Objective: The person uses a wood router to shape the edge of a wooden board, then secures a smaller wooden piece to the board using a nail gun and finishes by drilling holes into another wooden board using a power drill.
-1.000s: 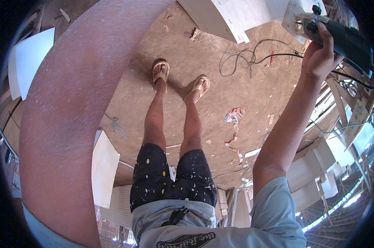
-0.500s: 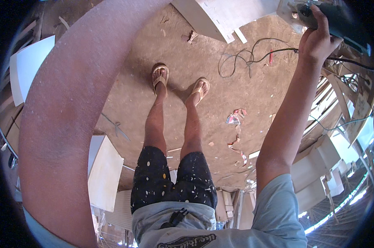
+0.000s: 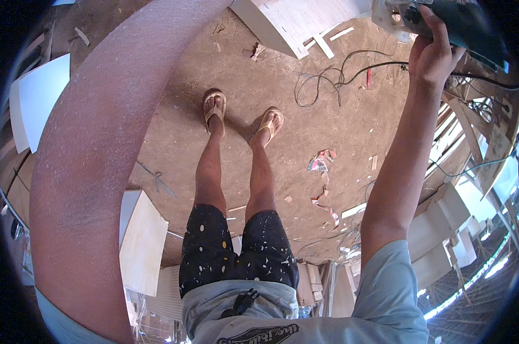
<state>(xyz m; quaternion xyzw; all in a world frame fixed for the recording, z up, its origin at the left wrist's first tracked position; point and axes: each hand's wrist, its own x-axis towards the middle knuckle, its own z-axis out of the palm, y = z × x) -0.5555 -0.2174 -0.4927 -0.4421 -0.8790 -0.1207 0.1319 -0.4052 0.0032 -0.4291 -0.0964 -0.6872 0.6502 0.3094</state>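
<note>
One dark-green, translucent-based power tool (image 3: 469, 34), apparently mid-handling, is grasped by the right hand (image 3: 433, 60) (left hand unseen); steadiness seems needed next.

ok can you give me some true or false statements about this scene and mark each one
1. The right hand holds a dark power tool. True.
2. The left hand is in plain view. False: the left arm runs out past the top edge, so that hand is out of the picture.
3. The shorts are plain white. False: the shorts are black with pale spots.
4. Dark cable lies looped on the floor. True.
5. The footwear is closed boots. False: they are open sandals.
</note>
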